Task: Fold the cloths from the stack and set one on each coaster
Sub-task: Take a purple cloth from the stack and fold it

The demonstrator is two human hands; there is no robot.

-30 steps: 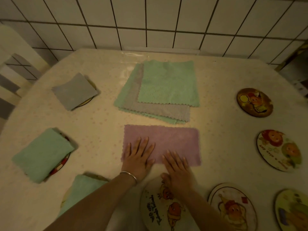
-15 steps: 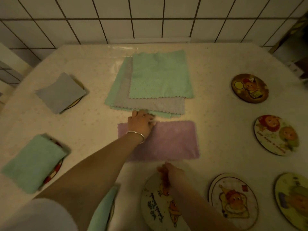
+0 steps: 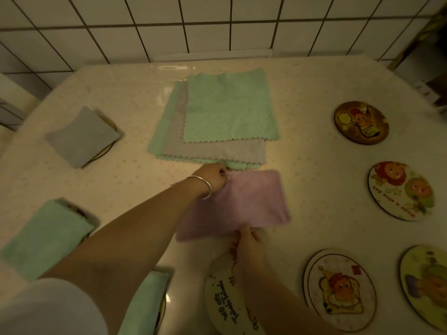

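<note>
Fuzzy matt cloth: the purple cloth (image 3: 244,201) and the stack (image 3: 217,117). Glossy tabletop (image 3: 314,153), glossy printed coasters (image 3: 361,122), shiny metal bracelet (image 3: 205,187).

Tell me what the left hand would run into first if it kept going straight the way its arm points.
Probably the stack of cloths. The left hand pinches the far left corner of the purple cloth, and the stack's near green edge lies just beyond its knuckles, though depth is hard to judge.

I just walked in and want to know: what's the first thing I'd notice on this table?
Right in the middle, two hands are folding a purple cloth: the left hand pinches its far edge and the right hand its near edge. Behind it lies a stack of green and grey cloths. Round cartoon coasters sit bare on the right.
</note>
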